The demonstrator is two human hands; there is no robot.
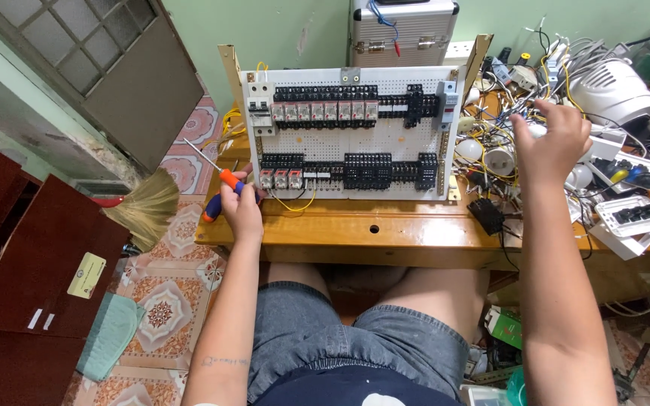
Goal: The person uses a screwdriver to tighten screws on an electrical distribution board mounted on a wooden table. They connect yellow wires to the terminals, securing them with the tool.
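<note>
Near edge, left end of the surface (385,233): my left hand (241,204) is closed around the orange-and-blue screwdriver (216,186), shaft angled up-left, just beside the panel board (355,146)'s lower left corner. Farther right, my right hand (551,139) hovers open, fingers spread, over the wire tangle (517,83).

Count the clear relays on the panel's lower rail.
3. The clear relays sit side by side at the left end of the lower rail, beside the left hand holding the screwdriver; none looks hidden.
</note>
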